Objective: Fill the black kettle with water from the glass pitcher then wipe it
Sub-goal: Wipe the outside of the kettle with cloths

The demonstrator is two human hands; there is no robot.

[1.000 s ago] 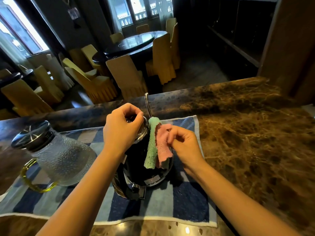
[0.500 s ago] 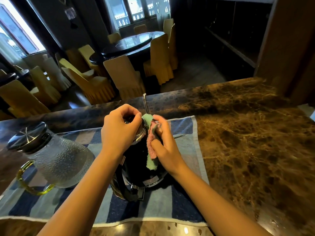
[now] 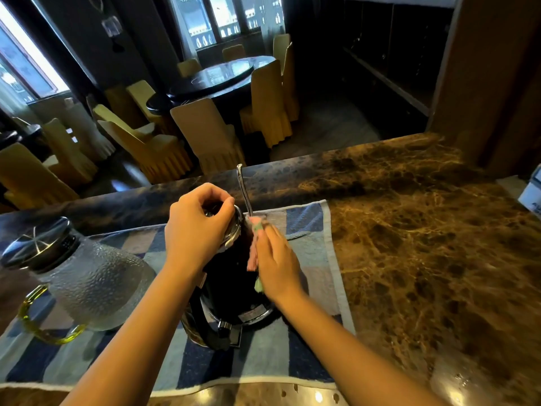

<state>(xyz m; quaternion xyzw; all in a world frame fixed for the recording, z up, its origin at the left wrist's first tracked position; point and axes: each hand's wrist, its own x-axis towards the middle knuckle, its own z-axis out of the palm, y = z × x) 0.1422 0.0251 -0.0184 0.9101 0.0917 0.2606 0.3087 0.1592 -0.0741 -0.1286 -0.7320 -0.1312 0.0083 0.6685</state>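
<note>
One pitcher (image 3: 87,276) stands at the towel's (image 3: 316,250) left end, one kettle (image 3: 231,276) mid-towel on the counter (image 3: 424,230). Left hand (image 3: 196,230) curls closed over the kettle's lid; right hand (image 3: 275,265), fingers together, presses one cloth (image 3: 254,253) against the kettle's side.

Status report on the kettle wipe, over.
Left hand gripping kettle lid. Right hand pressing pink-green cloth against black kettle side. Glass pitcher lidded, standing clear on the left. Nothing obstructing.
</note>
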